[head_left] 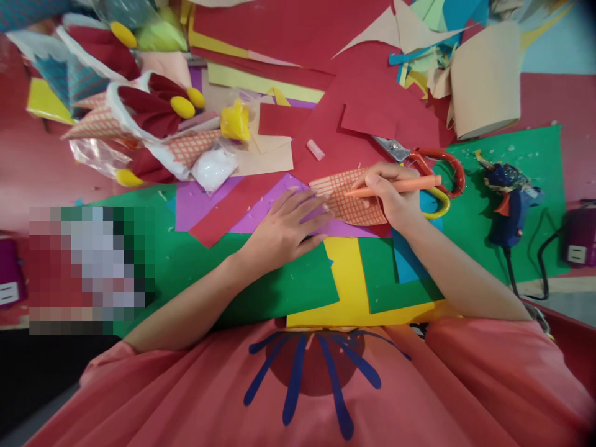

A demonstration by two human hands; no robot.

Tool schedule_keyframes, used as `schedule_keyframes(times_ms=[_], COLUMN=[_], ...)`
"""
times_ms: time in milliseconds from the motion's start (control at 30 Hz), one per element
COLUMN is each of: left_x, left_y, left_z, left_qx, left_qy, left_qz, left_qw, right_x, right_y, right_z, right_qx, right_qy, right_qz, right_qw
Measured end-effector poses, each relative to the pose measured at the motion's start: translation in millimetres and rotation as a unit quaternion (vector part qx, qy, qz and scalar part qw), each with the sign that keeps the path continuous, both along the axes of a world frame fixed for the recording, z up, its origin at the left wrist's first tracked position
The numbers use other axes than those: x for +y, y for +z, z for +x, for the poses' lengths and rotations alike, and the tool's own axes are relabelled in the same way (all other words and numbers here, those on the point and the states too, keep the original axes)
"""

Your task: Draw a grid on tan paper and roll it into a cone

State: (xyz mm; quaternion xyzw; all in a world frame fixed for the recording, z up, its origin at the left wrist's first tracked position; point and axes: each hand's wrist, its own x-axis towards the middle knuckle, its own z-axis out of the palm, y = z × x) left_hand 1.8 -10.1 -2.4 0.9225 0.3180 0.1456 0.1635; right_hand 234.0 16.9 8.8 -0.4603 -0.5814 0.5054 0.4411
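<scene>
An orange marker (410, 184) is gripped in my right hand (388, 195), its tip on a cream piece (354, 202) covered with an orange grid of lines. Parallel lines without crossings show at the piece's upper left end. My left hand (288, 226) lies with fingers spread on the purple sheet (228, 214), its fingertips at the left edge of the patterned piece. A small pinkish cap (315, 149) rests on the red sheet above. Just beyond my right hand are scissors (454, 167) with red handles.
A blue glue gun (510, 211) with its cord lies at the right on a green sheet (549, 161). Beige paper roll (487, 81) stands at the upper right. Cone-shaped crafts (139, 112) with yellow ovals and bagged yellow clay (235, 120) fill the upper left.
</scene>
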Motion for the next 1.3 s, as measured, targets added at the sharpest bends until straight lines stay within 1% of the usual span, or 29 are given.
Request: schedule_keyframes(times_ms=[100, 200, 267, 600, 767, 967, 1133, 1300], left_x=[-1.4, -2.1, -2.0, -0.4, -0.8, -0.9, -0.5, -0.2], left_y=[0.2, -0.4, -0.8, -0.4, -1.4, -3.3, -2.3, -2.2], left_z=[0.1, 0.8, 1.3, 2.6, 2.0, 0.2, 0.9, 2.0], left_qx=[-0.003, -0.01, -0.014, -0.031, -0.024, -0.026, -0.026, -0.038], left_qy=[-0.032, -0.058, -0.064, -0.068, -0.066, -0.065, -0.066, -0.07], left_qz=[0.012, 0.018, 0.018, 0.047, 0.031, 0.012, 0.013, 0.03], left_qw=[0.999, 0.998, 0.998, 0.996, 0.997, 0.997, 0.997, 0.996], right_x=[-1.1, -0.4, 0.4, 0.9, 1.8, 3.0, 2.0, 2.6], right_y=[-0.3, 0.6, 0.8, -1.7, -1.3, -1.5, -2.2, -1.8], right_z=[0.0, -1.2, -2.3, -4.2, -4.1, -4.1, -3.7, -3.9], right_qx=[-0.006, -0.058, -0.092, -0.122, -0.136, -0.11, -0.118, -0.122], right_qy=[0.004, 0.02, 0.029, 0.027, 0.033, 0.043, 0.03, 0.036], right_qz=[0.019, 0.027, 0.032, 0.026, 0.036, -0.013, 0.013, 0.015], right_qw=[1.0, 0.998, 0.995, 0.992, 0.989, 0.993, 0.993, 0.992])
